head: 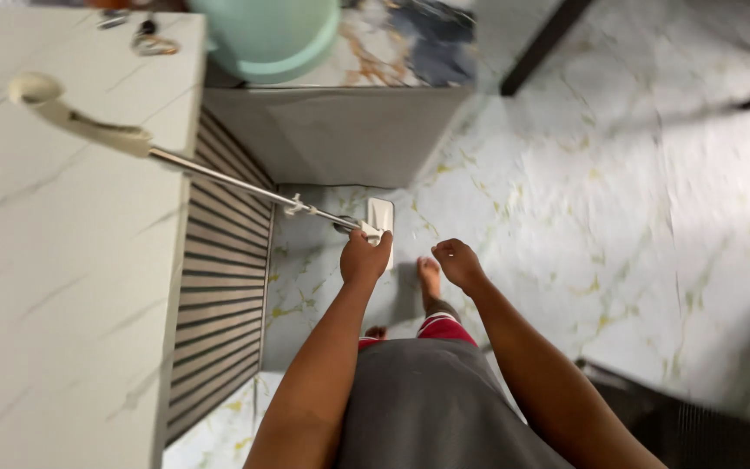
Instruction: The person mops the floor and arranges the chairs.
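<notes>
I see my left hand point(364, 258) curled around the mop point(219, 180) shaft near its white head; right hand point(459, 262) loosely fisted, holding nothing.

The pale marble-patterned counter point(54, 260) stands at the left with the round mint-green plastic basin point(266, 39) behind it on a lower ledge, while the long metal-shafted flat mop point(219, 178) leans across the counter's edge, its head on the marble floor point(583, 200) ahead.

One head-worn camera – looking steeply down past the torso – close on both arms, floor point(618, 174) filling the right.
</notes>
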